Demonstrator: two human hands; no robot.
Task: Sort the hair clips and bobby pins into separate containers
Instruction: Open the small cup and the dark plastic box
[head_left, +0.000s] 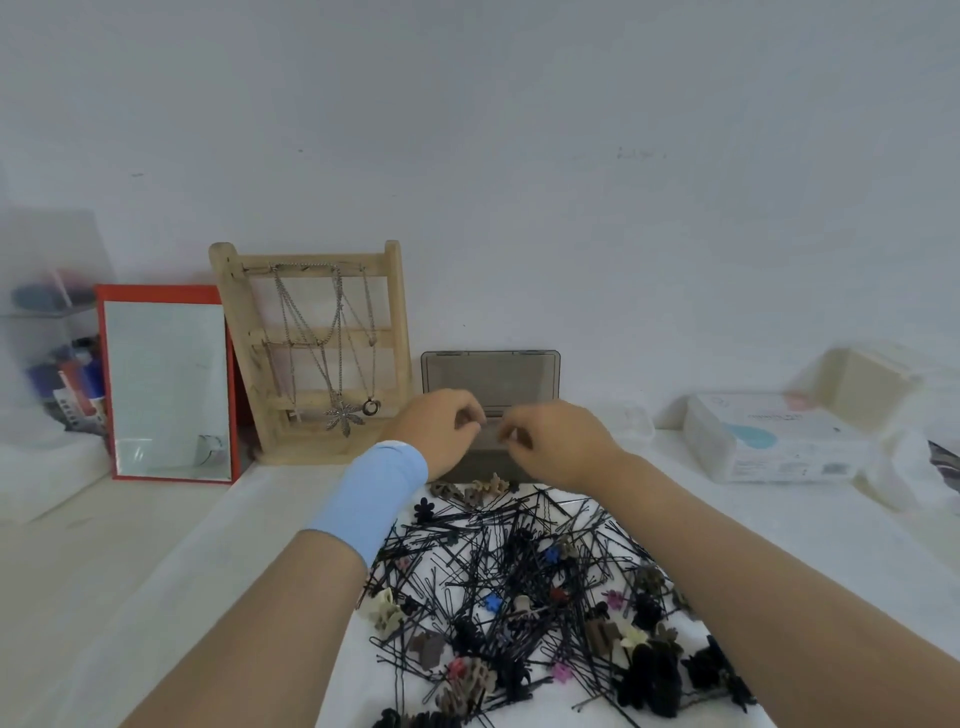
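A heap of black bobby pins (519, 561) mixed with small hair clips lies on the white surface in front of me. Among the clips are black ones (649, 675), a cream one (384, 613) and brown ones (488, 488). Behind the heap stands a smoky grey plastic box (478, 462) with its lid (491, 376) raised upright. My left hand (436, 431), with a blue band on the wrist, and my right hand (561, 447) are both over the box. Their fingers curl and pinch at its top rim. The hands hide what is inside the box.
A wooden jewellery stand (311, 353) hung with necklaces and a red-framed mirror (166, 384) lean on the wall at left, beside a clear organiser (52, 364). At right lie a small clear container (634, 421), a tissue pack (769, 441) and a cream box (862, 384).
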